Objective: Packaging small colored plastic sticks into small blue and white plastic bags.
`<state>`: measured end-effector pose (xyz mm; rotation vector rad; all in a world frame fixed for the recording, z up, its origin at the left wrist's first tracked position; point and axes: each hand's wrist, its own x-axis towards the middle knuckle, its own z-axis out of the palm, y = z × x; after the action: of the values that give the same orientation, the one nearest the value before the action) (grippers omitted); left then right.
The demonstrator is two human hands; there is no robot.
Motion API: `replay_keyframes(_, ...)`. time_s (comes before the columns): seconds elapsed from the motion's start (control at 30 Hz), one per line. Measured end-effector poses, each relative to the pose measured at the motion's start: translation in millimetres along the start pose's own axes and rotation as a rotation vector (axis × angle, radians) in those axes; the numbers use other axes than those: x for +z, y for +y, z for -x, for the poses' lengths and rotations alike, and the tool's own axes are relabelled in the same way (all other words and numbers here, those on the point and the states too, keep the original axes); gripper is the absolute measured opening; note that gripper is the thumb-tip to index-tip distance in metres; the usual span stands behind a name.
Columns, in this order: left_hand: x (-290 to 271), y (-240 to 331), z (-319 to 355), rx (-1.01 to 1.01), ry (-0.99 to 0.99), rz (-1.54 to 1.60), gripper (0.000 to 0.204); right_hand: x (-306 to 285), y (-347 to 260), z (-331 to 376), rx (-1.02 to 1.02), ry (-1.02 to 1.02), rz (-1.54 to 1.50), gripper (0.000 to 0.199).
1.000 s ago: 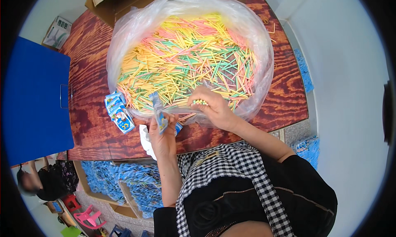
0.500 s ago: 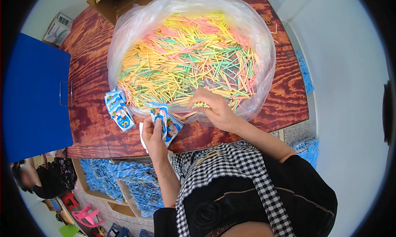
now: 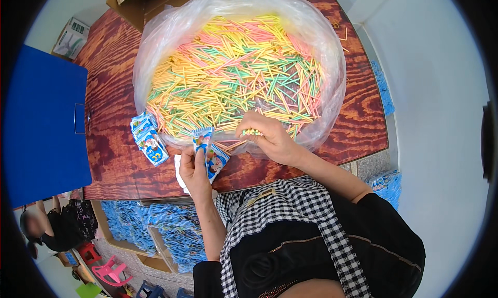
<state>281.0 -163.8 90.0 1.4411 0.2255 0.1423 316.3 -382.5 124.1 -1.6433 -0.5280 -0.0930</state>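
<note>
Sticks (image 3: 233,85) in pink, yellow and green lie heaped in a clear plastic bag (image 3: 333,64) on the worktop (image 3: 363,126); at its near edge the left hand (image 3: 195,177) pinches a blue-and-white packet (image 3: 203,137); apart from it, the right hand (image 3: 272,139) is closed around a bundle of sticks (image 3: 251,132), ends showing. Overlapping packets (image 3: 151,145) lie left of the bag.

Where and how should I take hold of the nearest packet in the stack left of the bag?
Probably by the near crimped end of that packet, from the near side: this end sticks out clear of the other packets, with tabletop around it, while the far end overlaps them beside the bag.
</note>
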Motion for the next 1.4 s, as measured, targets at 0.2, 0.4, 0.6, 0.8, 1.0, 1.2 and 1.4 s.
replay_keyframes(0.2,-3,1,0,0.022,0.044,-0.042,0.010,-1,-1,-1,-0.009,0.005,-0.009,0.007)
replay_keyframes(0.4,1,20,2,0.211,-0.074,-0.264,0.009,-1,2,1,-0.018,0.013,-0.005,0.007)
replay_keyframes(0.6,2,36,1,0.397,-0.216,-0.518,0.015,-17,-3,-5,0.342,-0.248,0.162,0.021)
replay_keyframes(0.8,0,34,-4,0.558,-0.374,-0.739,0.022,-31,-25,-18,0.497,-0.534,0.088,0.036)
replay_keyframes(1.0,23,39,-2,0.638,-0.487,-0.772,0.025,-29,4,-18,0.467,-0.810,0.254,0.060)
replay_keyframes(1.2,28,28,-2,0.693,-0.533,-0.826,0.029,-24,12,-30,0.678,-1.103,0.199,0.070)
replay_keyframes(1.4,40,14,3,0.674,-0.440,-0.811,0.024,-13,25,-16,0.090,-0.694,0.112,0.097)
